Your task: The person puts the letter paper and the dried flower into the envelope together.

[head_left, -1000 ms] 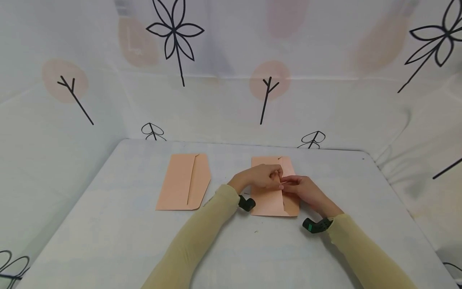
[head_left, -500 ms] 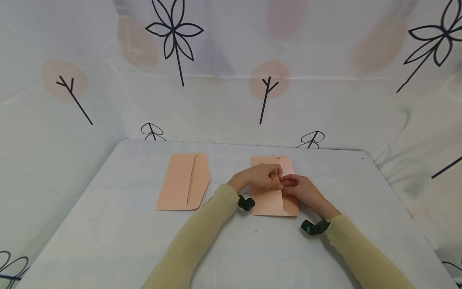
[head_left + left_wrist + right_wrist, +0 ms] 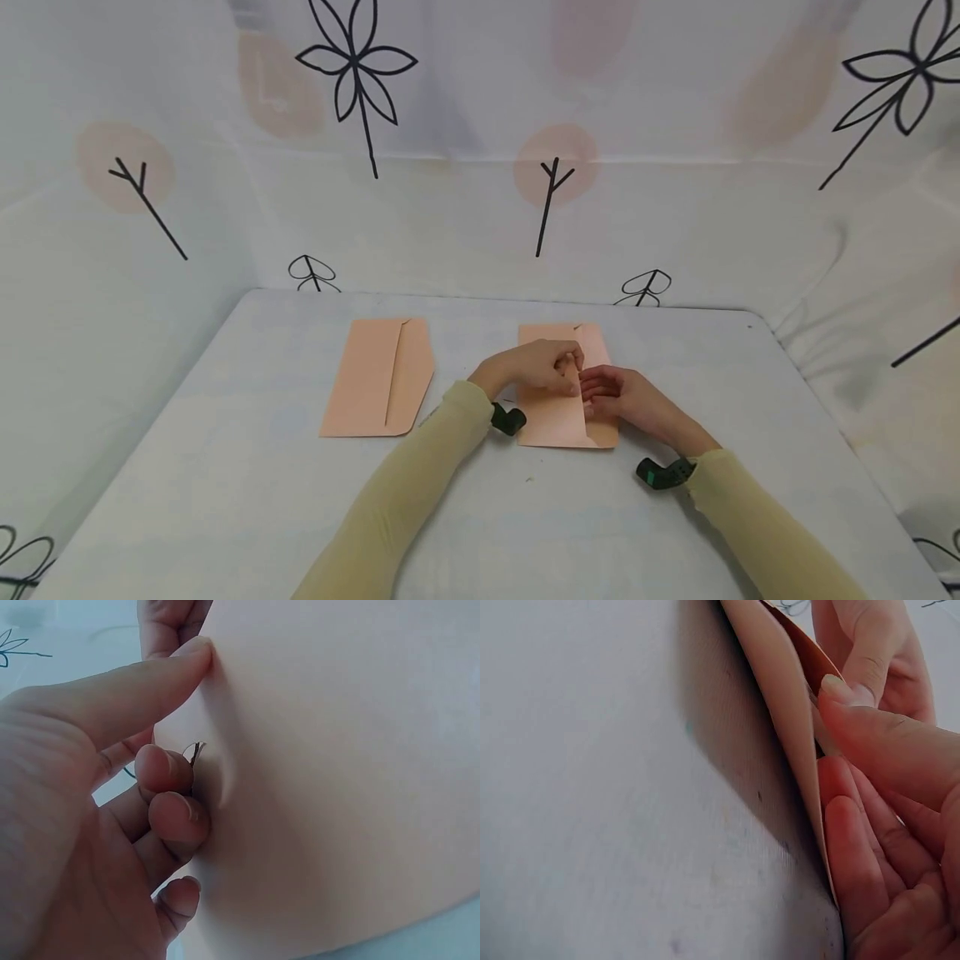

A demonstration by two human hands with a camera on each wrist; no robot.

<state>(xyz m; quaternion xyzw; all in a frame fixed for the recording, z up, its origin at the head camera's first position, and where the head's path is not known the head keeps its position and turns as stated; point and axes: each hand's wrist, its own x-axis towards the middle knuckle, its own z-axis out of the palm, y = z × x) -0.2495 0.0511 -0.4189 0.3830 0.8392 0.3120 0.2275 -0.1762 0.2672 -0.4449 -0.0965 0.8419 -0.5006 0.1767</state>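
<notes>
A peach paper envelope (image 3: 550, 427) lies on the table under both hands, its long opening edge towards the right. My left hand (image 3: 536, 365) reaches over it and pinches the edge of the upper panel, lifting it a little. In the left wrist view, the thumb is on the outer face of the envelope (image 3: 352, 772), with fingertips curled at its edge. My right hand (image 3: 637, 404) is at the opening, fingers loosely bent and thumb apart from them. The right wrist view shows its fingertips behind the raised envelope flap (image 3: 780, 697), partly hidden.
A second peach envelope (image 3: 360, 383) lies flat to the left, its flap side pointing right. The white table (image 3: 480, 525) runs up to a patterned cloth backdrop (image 3: 450, 225) behind and at both sides. A tiny scrap (image 3: 529, 479) sits in front of the envelope.
My right hand has drawn slightly right, and its thumb and fingers have parted at the opening. The left hand keeps its pinch. The head view has shifted a little.
</notes>
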